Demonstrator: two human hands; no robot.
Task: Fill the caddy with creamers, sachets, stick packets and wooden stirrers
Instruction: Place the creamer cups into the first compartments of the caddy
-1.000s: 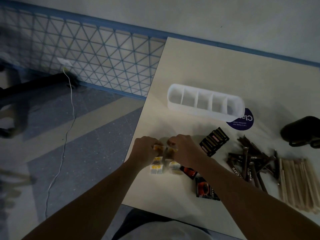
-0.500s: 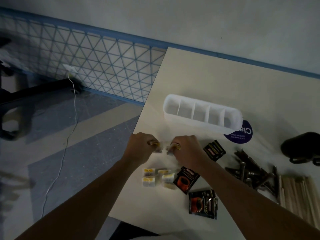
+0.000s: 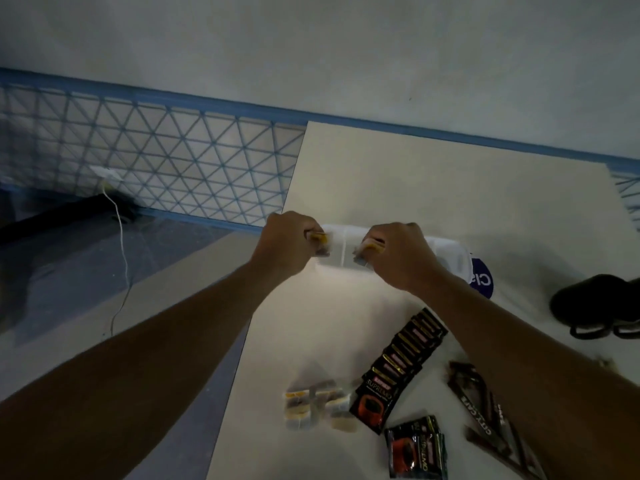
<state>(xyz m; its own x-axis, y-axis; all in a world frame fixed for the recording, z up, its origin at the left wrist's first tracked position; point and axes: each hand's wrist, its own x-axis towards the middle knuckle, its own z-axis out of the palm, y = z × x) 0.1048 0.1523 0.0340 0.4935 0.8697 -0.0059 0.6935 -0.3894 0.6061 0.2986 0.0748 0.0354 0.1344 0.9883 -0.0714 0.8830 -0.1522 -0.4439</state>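
The white divided caddy (image 3: 450, 254) stands on the beige table (image 3: 433, 188), mostly hidden behind my hands. My left hand (image 3: 289, 242) grips small yellow-topped creamers (image 3: 320, 242) over the caddy's left end. My right hand (image 3: 394, 254) holds more creamers (image 3: 369, 251) just right of that, over the caddy. Several loose creamers (image 3: 317, 407) lie near the table's front left. Black sachets (image 3: 403, 365) fan out beside them, and two more sachets (image 3: 417, 448) lie lower. Brown stick packets (image 3: 481, 414) lie to the right, partly under my right forearm. The stirrers are not visible.
A purple round sticker (image 3: 483, 280) lies by the caddy's right end. A black object (image 3: 595, 303) sits at the table's right edge. The table's left edge drops to a floor with a white cable (image 3: 121, 237) and a blue lattice fence (image 3: 156, 161).
Both hands lifted creamers from the pile near the front and carried them forward to the caddy. The camera view tilted, so the items now sit lower in frame.
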